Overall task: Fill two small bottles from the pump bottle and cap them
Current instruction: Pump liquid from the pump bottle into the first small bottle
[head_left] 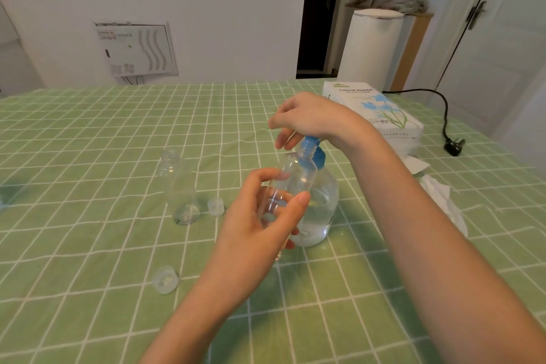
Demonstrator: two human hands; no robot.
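Green checked tablecloth [88, 156]: a small bottle held up to the pump for filling.
The left hand [260, 216] grips the small bottle [298, 176] tilted, its mouth at the blue pump head [319, 156]. The right hand [310, 118] rests on that head with loose fingers, clasping nothing. I'd keep the mouth under the spout and press slowly. The pump bottle [323, 210] stands on the cloth, with a second small bottle [178, 186] and two caps [215, 206] to its left.

This is a room in a home. A table is covered with a green checked tablecloth [88, 142], and on it lie a pack of tissue paper [372, 106] and a black power plug [455, 147]. Plain white walls carry a small utility panel [136, 49]. A white panelled door [502, 38] with a lever handle [475, 15] stands at the right, beside a dark doorway [317, 9] and a wooden shelf unit [413, 47].
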